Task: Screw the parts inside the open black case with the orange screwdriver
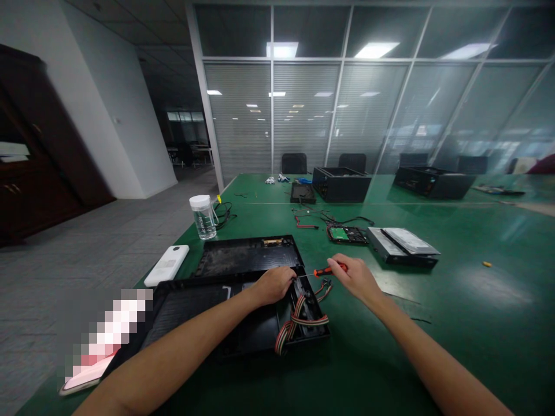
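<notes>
My right hand [353, 274] is closed round the red and black handle of a screwdriver [321, 271], its shaft pointing left. The shaft's tip reaches the far right corner of a black plastic computer front panel [186, 309] lying in front of me. My left hand [276, 283] rests over that corner with its fingers pressed together beside the tip. What its fingers hold, if anything, is hidden. Striped ribbon wires [299, 318] hang over the panel's right end. A second black panel [247, 257] lies just behind it.
Left of the panels are a white power bank [167, 266] and a clear water bottle [203, 216]. A circuit board with a green section [342, 233] and a silver disc drive [403, 245] lie to the right. Two black computer cases [341, 185] stand farther back on the green table [477, 323].
</notes>
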`<state>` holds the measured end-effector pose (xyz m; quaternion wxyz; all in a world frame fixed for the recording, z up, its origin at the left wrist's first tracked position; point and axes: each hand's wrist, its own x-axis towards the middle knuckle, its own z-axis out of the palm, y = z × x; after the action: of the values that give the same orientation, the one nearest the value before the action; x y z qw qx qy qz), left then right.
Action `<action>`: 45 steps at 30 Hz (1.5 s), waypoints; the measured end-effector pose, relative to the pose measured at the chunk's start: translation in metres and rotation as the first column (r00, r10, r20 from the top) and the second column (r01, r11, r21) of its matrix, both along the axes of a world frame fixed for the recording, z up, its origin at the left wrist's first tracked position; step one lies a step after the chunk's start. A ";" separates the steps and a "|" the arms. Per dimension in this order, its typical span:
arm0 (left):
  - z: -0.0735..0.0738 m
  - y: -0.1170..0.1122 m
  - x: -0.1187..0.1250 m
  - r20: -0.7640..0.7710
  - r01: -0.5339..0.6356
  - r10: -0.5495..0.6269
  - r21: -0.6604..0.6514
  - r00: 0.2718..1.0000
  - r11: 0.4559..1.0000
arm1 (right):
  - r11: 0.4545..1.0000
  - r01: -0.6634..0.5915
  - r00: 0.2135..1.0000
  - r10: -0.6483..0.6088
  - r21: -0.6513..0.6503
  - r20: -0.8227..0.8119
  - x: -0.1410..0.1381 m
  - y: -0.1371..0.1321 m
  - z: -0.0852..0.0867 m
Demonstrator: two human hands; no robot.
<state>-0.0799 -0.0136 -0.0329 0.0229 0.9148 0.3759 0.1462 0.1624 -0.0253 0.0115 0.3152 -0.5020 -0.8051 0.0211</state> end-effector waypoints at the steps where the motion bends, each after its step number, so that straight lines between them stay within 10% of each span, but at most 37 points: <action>1: 0.000 0.000 0.000 0.005 -0.004 0.004 0.002 1.000 1.000 | 0.999 0.030 0.993 -0.032 0.021 0.114 -0.005 -0.002 0.012; 9: -0.004 0.001 0.002 -0.005 -0.032 0.032 0.013 0.999 0.999 | 0.989 -0.114 0.860 0.148 -0.099 0.488 -0.058 -0.003 0.087; 13: -0.003 0.001 0.002 -0.016 -0.076 0.075 -0.006 0.997 0.997 | 0.996 0.022 0.788 0.037 -0.088 0.615 -0.079 -0.002 0.102; 45: -0.001 -0.001 -0.001 0.010 -0.020 0.020 0.016 1.000 1.000 | 0.991 0.069 0.757 0.025 -0.118 0.653 -0.084 -0.009 0.101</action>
<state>-0.0808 -0.0143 -0.0344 0.0160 0.9104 0.3837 0.1539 0.0788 -0.0348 0.1129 -0.0197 -0.5073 -0.8552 -0.1043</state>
